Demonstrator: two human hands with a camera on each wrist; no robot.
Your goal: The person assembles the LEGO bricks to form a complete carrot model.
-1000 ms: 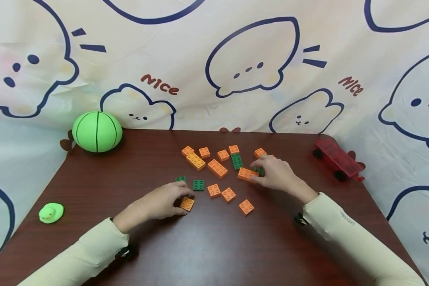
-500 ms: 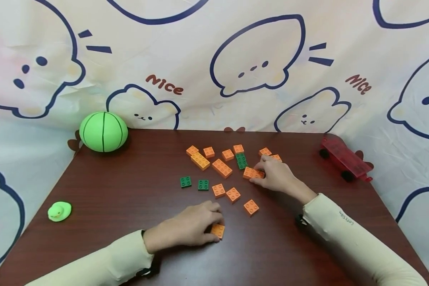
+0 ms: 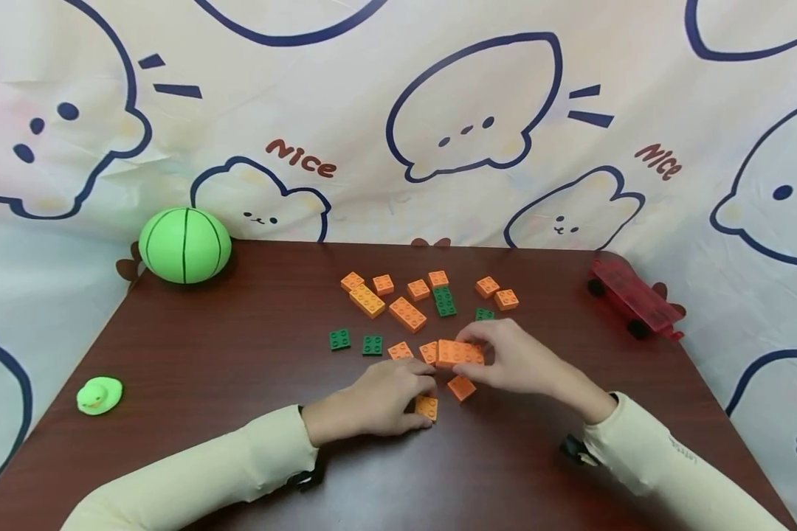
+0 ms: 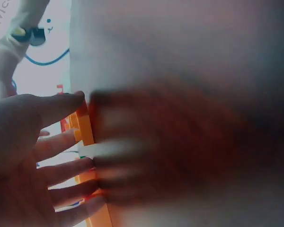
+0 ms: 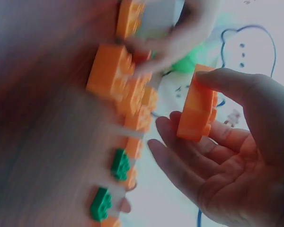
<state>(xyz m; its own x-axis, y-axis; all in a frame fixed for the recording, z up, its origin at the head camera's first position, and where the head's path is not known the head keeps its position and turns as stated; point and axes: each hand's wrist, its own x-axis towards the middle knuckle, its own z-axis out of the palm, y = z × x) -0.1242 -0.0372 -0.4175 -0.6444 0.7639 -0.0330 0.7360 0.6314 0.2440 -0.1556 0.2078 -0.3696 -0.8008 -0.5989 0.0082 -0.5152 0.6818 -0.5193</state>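
Observation:
In the head view my left hand (image 3: 388, 396) rests low over the table and grips a small light-orange building brick (image 3: 427, 408) between thumb and fingers. My right hand (image 3: 514, 356) pinches a long orange brick (image 3: 457, 353), which the right wrist view shows raised off the table between thumb and fingertips. Just below it on the table lies a small orange brick (image 3: 461, 389). Two more small ones, a partly covered orange brick (image 3: 428, 352) and another orange brick (image 3: 400, 351), sit between and behind the hands.
Behind the hands lie loose bricks, among them a long green brick (image 3: 444, 302) and a yellow-orange brick (image 3: 367, 301). A green ball (image 3: 184, 245) stands at the back left, a green duck (image 3: 99, 396) at the left, a red toy car (image 3: 635, 299) at the right.
My left hand has moved right with the small light-orange brick, ending beside the right hand. The right hand has lifted the long orange brick and brought it nearer and leftward, uncovering a green brick.

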